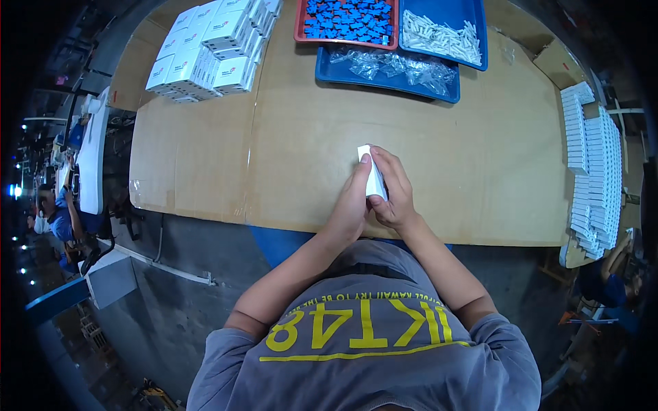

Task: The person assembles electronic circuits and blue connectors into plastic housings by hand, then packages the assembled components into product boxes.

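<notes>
Between both hands, over the near middle of the cardboard-covered table point(308, 157), I hold a small white box point(373, 179). My left hand point(353, 198) is closed on its left side, with the thumb lying along the upper part. On the other side my right hand point(397, 192) wraps round it, fingers over the far end and thumb at the near end. The box's underside is hidden by my hands.
Stacked white boxes point(205, 51) stand at the far left. Far and centre are a red tray point(297, 34) of blue parts, a blue tray point(483, 41) of white sticks and a blue tray point(384, 90) of clear bags. White pieces point(593, 171) are piled at right. People sit at both sides.
</notes>
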A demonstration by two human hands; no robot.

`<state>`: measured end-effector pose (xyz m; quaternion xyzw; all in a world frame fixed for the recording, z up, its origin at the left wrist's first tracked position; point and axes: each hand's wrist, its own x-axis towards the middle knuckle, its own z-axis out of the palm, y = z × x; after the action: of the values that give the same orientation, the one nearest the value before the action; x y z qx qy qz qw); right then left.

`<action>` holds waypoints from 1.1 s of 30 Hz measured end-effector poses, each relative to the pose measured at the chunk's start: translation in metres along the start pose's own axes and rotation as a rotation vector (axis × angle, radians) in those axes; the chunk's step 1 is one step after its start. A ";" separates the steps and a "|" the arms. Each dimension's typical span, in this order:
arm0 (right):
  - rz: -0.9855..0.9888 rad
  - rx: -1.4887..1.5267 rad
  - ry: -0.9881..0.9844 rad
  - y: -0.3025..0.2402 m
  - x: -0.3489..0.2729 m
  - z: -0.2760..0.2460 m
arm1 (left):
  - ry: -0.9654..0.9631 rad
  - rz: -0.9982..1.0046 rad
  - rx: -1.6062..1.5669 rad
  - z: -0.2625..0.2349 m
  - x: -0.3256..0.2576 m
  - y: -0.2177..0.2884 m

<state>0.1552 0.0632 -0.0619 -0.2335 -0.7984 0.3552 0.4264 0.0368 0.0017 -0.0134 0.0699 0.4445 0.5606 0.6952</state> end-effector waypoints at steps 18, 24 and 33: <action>-0.084 -0.049 0.068 0.014 0.008 0.012 | 0.114 0.045 0.017 0.006 0.015 0.001; -0.036 -0.014 0.029 0.013 0.015 0.009 | 0.136 -0.010 -0.015 0.002 0.017 0.006; 0.319 0.263 0.049 -0.001 0.032 -0.003 | 0.105 0.291 0.124 -0.016 0.034 0.015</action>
<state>0.1406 0.0852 -0.0434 -0.3075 -0.6876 0.5137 0.4108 0.0137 0.0296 -0.0326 0.1465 0.4991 0.6298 0.5769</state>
